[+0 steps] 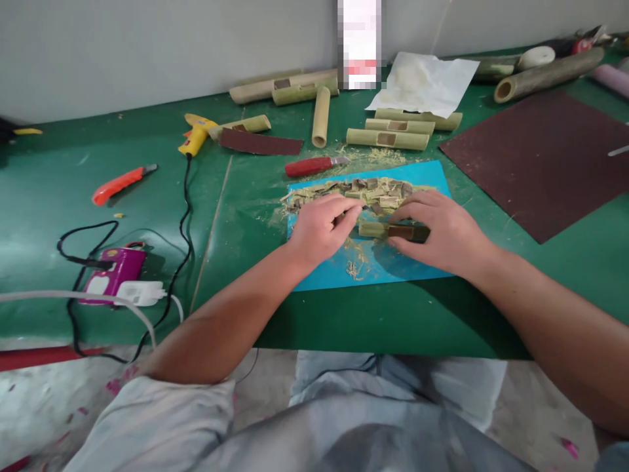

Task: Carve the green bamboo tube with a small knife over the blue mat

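A short notched bamboo tube lies level above a blue sheet, its right part between the thumb and fingers of my right hand. Just left of the tube, my left hand has its thumb and fingertips pressed together; whatever they pinch is too small to make out. Behind both hands, a heap of bamboo chips and shavings spreads across the back of the sheet. More curled shavings are scattered in front of the tube. A red-handled knife rests behind the sheet, blade to the right.
Several bamboo tubes lie along the back, near white paper. Brown sandpaper is at right. On the left are a yellow glue gun, an orange cutter, a purple power strip and loose cables.
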A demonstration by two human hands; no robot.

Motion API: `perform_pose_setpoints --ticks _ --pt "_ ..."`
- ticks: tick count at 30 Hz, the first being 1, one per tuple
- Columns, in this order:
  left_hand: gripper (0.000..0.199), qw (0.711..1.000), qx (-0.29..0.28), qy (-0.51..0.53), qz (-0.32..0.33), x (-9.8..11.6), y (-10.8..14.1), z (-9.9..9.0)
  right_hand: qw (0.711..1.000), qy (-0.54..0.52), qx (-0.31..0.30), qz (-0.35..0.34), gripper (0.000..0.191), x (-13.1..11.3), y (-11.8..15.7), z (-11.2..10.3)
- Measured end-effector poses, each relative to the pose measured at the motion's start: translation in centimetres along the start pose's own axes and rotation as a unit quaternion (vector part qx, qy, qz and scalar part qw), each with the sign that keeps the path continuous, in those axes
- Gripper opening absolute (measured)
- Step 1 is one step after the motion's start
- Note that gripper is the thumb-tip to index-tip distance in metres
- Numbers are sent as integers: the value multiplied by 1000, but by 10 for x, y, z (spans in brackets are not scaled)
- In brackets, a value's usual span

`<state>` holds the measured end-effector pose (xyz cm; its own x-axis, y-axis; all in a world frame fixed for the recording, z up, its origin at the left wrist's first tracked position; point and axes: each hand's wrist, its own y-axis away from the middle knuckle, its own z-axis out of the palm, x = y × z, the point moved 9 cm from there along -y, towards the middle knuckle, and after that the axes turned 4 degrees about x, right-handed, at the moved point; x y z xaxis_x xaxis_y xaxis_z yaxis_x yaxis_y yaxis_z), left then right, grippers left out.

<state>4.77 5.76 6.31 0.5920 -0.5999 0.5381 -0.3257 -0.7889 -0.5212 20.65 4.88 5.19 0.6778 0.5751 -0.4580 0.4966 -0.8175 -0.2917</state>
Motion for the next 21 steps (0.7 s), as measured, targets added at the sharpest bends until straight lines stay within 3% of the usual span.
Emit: perform_pose_setpoints --ticks 5,7,10,13,16,21 --pt "21 999 10 27 -23 -4 -1 1 1000 -24 16 7 24 -1 1 1" --pt "21 994 8 75 -81 -12 0 2 1000 -24 16 11 23 1 2 3" --pt "24 956 -2 200 -215 -30 6 10 1000 -15 16 10 23 3 2 4" --pt "26 912 -3 288 -293 -38 12 19 1000 8 10 -3 24 2 2 6" --pt "25 891 -18 311 -332 -44 14 26 999 37 -4 -10 24 1 2 11" --pt "25 889 -29 308 -338 -48 12 27 998 65 2 -11 26 1 2 10"
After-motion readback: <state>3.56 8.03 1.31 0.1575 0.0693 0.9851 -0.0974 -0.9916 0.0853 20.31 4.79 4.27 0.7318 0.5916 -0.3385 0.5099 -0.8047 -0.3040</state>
